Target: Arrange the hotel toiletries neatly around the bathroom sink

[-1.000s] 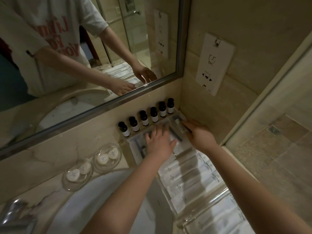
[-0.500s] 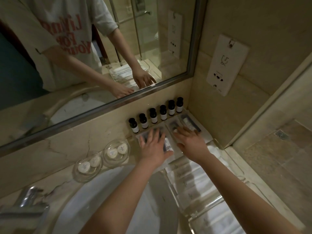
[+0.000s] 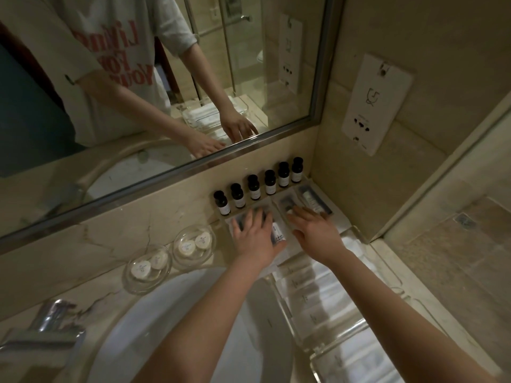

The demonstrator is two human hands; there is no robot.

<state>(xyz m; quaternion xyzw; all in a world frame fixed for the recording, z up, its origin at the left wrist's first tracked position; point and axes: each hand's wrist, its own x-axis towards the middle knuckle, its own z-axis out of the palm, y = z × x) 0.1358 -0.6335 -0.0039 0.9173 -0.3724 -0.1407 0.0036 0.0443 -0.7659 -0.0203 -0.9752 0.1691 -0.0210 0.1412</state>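
Observation:
Several small black-capped bottles (image 3: 253, 187) stand in a row along the back wall under the mirror. In front of them lie clear wrapped toiletry packets (image 3: 313, 201) side by side on the counter. My left hand (image 3: 255, 234) rests flat, fingers spread, on the left packets. My right hand (image 3: 316, 230) lies flat on the packets beside it, fingertips touching one (image 3: 286, 207). Two glass dishes (image 3: 193, 247) with round wrapped soaps (image 3: 141, 269) sit left of the packets.
The white sink basin (image 3: 177, 335) curves below my arms, with a chrome tap (image 3: 47, 324) at the lower left. A clear tray (image 3: 340, 338) of white boxed amenities runs along the right. A wall socket plate (image 3: 376, 103) hangs on the side wall.
My right hand has slid left from the corner packet toward the middle ones. My left hand stays flat on the left packets. The view has shifted slightly left and back.

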